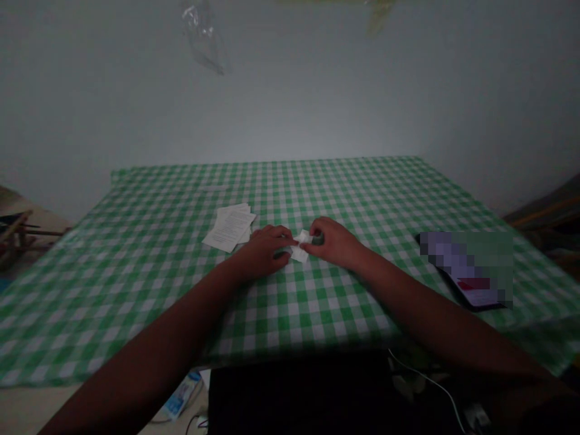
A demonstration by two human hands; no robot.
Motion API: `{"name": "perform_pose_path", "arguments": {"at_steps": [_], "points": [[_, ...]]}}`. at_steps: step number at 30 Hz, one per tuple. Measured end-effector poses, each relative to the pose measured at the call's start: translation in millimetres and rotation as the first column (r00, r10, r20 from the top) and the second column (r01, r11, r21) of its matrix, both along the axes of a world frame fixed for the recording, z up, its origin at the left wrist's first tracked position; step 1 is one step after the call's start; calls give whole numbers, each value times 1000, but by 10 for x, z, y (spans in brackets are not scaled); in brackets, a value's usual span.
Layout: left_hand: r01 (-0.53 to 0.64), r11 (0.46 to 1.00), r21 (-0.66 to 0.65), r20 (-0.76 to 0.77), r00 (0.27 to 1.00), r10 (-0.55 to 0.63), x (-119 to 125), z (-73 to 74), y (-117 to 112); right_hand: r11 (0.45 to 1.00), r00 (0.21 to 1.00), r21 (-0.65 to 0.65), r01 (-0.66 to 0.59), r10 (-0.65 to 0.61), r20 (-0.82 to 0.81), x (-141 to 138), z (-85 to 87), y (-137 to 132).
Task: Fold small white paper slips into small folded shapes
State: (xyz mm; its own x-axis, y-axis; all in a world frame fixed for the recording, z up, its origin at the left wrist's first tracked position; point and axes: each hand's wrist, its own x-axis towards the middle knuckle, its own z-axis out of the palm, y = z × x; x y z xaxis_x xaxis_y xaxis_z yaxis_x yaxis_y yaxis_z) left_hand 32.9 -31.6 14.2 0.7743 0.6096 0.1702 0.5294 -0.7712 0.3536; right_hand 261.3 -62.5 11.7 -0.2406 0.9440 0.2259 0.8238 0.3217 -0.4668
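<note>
From where I stand, a small white paper slip (299,254) lies on a green-checked tablecloth (317,314), between the person's hands. Its long axis runs away from the body, far end leaning right. The left hand (266,249) and right hand (334,243) touch it with curved fingers; whether either pinches it, I can't tell. Printed sheets (229,228) lie just beyond the left hand.

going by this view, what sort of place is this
Probably a room in a home: a green-and-white checked tablecloth covers the table, a plain pale wall stands behind it, and printed paper sheets lie on the cloth.
</note>
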Motion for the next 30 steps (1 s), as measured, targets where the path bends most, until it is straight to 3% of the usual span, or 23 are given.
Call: {"name": "perform_pose_path", "arguments": {"at_steps": [10, 15, 20, 24, 27, 30], "points": [[12, 1000, 23, 10, 1000, -12, -3, -28, 9, 981, 974, 1, 196, -195, 116, -29, -96, 51], [5, 999, 32, 1, 1000, -5, 2, -21, 10, 979, 976, -39, 200, -195, 102, -60, -74, 72], [21, 999, 25, -3, 1000, -21, -2, -19, 9, 974, 976, -107, 199, -206, -65, -58, -39, 90], [62, 996, 58, 53, 996, -65, -8, -22, 28, 990, 924, -129, 64, -108, -367, -53, -69, 99], [78, 991, 109, 195, 976, -98, -15, -10, 43, 989, 864, 82, 121, -65, -500, -45, -32, 64], [4, 988, 156, 358, 932, -61, -23, 23, 37, 884, 925, 442, 154, 29, -380, -36, 52, -19]]}}
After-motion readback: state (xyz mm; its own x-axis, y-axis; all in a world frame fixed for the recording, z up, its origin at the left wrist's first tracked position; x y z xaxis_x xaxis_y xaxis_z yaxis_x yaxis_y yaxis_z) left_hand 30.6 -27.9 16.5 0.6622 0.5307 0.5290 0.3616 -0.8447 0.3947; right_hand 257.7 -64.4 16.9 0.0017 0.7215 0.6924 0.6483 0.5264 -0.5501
